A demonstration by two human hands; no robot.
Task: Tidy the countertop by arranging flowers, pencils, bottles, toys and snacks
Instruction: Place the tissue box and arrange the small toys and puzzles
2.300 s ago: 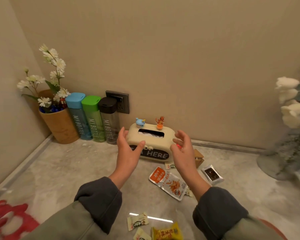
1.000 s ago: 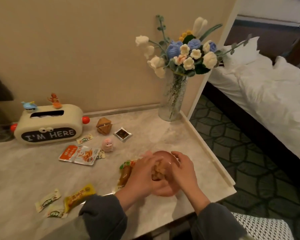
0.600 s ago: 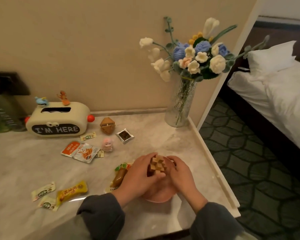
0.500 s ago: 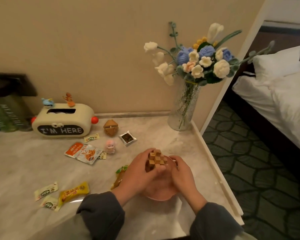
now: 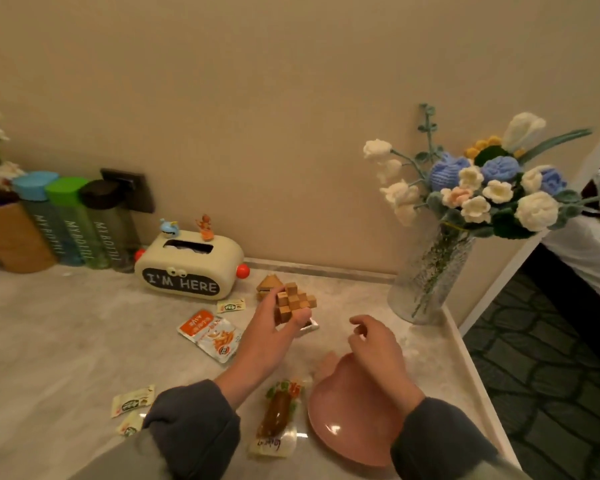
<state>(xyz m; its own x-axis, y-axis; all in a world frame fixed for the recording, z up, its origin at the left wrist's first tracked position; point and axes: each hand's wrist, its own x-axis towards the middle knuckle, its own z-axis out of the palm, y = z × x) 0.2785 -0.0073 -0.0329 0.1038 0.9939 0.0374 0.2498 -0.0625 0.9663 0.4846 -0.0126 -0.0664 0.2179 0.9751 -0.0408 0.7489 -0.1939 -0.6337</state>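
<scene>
We see the wooden puzzle toy (image 5: pixel 296 302) held off the counter, just right of the tissue box (image 5: pixel 187 268). The left hand (image 5: pixel 271 336) pinches it between thumb and fingers, forearm stretched forward. The right hand (image 5: pixel 374 344) hovers further right of the tissue box, over the pink plate (image 5: pixel 354 431), fingers loosely curled, holding nothing. An orange snack packet (image 5: pixel 210 336) lies in front of the box, and three bottles (image 5: pixel 75 230) stand to its left.
</scene>
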